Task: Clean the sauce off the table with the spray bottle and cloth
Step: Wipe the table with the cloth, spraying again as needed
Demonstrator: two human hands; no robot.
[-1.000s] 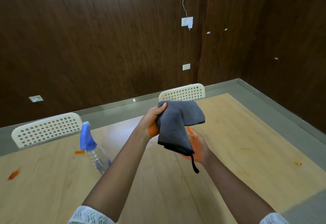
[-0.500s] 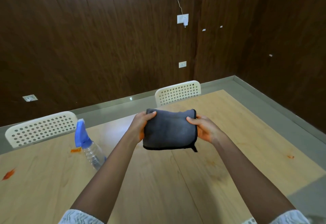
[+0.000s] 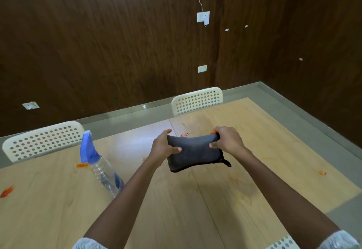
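Above the pale wood-grain table (image 3: 195, 219), the left hand (image 3: 163, 147) and right hand (image 3: 228, 142) pinch a folded, soft grey cloth (image 3: 194, 153) (black-edged), the clear blue-topped spray bottle (image 3: 101, 165) at nine o'clock, orange sauce smears (image 3: 6, 192) beyond.

Dark wood-panelled walls (image 3: 117, 43), white chairs (image 3: 197, 100)

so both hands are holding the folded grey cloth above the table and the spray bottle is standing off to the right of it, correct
Not quite. The head view shows the spray bottle standing to the left of the cloth, beside the left forearm, not to the right. The rest holds: the left hand and the right hand both grip the folded grey cloth above the table.
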